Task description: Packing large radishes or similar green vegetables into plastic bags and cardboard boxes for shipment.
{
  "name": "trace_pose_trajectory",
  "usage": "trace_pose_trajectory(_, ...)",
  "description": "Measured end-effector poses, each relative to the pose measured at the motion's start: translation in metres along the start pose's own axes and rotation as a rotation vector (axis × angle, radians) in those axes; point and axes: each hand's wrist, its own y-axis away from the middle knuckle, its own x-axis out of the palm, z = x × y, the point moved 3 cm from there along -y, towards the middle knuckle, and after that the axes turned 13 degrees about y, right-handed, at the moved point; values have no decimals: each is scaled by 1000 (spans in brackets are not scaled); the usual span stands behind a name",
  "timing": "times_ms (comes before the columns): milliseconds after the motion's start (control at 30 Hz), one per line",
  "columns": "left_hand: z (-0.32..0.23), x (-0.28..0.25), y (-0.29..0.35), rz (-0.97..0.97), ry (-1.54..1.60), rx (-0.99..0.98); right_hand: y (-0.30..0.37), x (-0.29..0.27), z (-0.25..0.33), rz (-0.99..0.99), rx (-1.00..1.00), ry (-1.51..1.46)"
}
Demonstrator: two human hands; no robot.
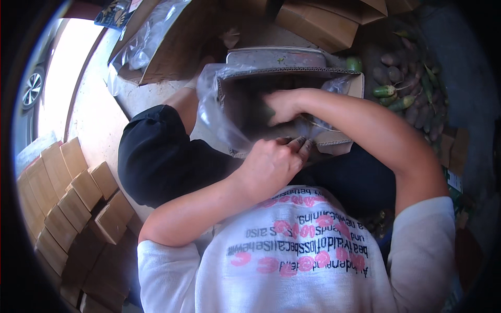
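Observation:
A cardboard box lined with clear plastic stands between my legs. My right hand reaches inside it, fingers bent downward against a dark green vegetable. Shadow and blur hide that vegetable's full shape and most of the box's contents. At the near edge of the box is my left hand, its fingers curled together beside the bunched liner. What lies under those fingers is hidden.
Green and purplish root vegetables are heaped at the right, and a single green one lies beside the box. Several folded cartons stand at the left. A large open carton and another box stand at the back.

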Motion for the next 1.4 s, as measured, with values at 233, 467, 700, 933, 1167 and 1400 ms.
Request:
trace_pose_trajectory(233, 1, -3, -7, -98, 69, -34, 14, 0, 4, 47, 89, 192)
trace_pose_trajectory(467, 0, -8, -11, -51, 275, -118, 47, 15, -64, 198, 175, -177)
trace_pose_trajectory(700, 93, 11, -71, 188, -223, -295, 109, 30, -52, 99, 194, 482)
trace_pose_trajectory(933, 136, 55, -114, 459, -269, -461, 224, 20, -42, -524, 22, 503)
trace_pose_trajectory(1167, 137, 56, -100, 312, -304, -415, 332, 17, -69, -871, 159, 274)
trace_pose_trajectory(1400, 160, 67, -107, 201, -409, -575, 399, 38, -93, -1148, 202, -17)
